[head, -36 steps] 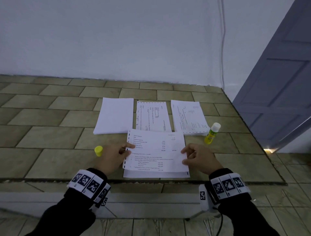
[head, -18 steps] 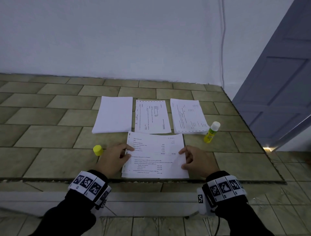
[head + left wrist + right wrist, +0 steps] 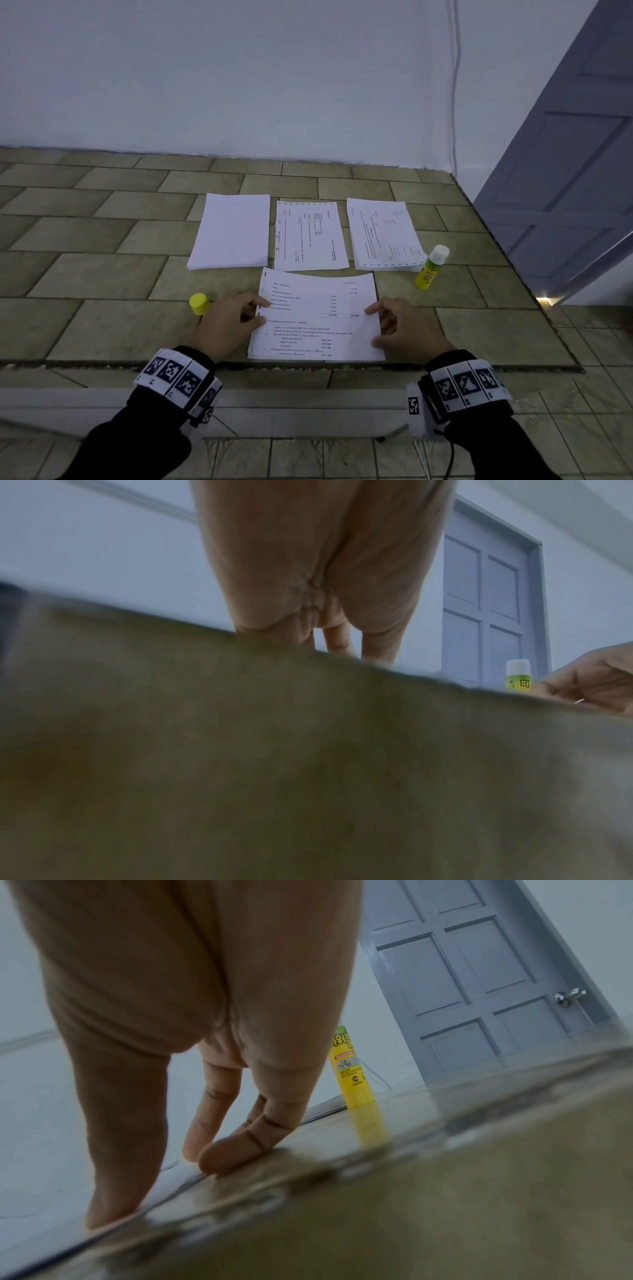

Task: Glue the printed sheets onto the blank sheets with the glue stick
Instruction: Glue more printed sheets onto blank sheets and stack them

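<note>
Both hands, the left hand (image 3: pixel 228 320) and the right hand (image 3: pixel 404 325), press relaxed fingertips on the side edges of a printed sheet (image 3: pixel 317 317) lying near the tiled worktop's (image 3: pixel 102 274) front edge. Thin, limp paper likely creases easily; it is best held at opposite edges. The uncapped glue stick (image 3: pixel 431 267) stands to the right.

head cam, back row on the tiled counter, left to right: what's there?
blank sheet stack → middle printed sheet → right printed sheet → glue stick, standing uncapped
</note>
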`<state>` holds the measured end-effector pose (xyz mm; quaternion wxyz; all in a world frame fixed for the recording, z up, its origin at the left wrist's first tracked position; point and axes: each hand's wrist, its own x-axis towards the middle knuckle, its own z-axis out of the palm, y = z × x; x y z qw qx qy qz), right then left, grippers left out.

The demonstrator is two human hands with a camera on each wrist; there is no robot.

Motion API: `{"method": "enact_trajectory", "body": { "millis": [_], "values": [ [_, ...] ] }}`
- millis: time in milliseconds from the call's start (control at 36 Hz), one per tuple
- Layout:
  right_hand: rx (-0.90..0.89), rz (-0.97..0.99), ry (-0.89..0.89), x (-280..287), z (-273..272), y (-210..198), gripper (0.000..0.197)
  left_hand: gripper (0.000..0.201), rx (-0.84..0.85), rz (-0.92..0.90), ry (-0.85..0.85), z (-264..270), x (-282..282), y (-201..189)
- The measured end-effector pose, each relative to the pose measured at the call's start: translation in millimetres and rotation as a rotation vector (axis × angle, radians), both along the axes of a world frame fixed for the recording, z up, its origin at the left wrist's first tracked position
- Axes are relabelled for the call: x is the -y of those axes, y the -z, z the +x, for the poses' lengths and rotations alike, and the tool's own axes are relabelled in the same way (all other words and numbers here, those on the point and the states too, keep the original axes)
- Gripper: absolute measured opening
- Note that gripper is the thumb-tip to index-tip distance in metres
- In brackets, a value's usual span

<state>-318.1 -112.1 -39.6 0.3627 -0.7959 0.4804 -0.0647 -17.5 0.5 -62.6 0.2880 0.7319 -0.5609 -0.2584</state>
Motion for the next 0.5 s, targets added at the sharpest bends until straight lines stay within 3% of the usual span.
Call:
{"method": "enact_trajectory", "body": {
  "millis": [500],
  "values": [
    [-0.021, 0.022, 0.001, -1.6, 1.6, -3.9, 0.045, 0.026, -0.054, -0.01, -0.034, 2.3, -1.4, 5.6]
  ]
}}
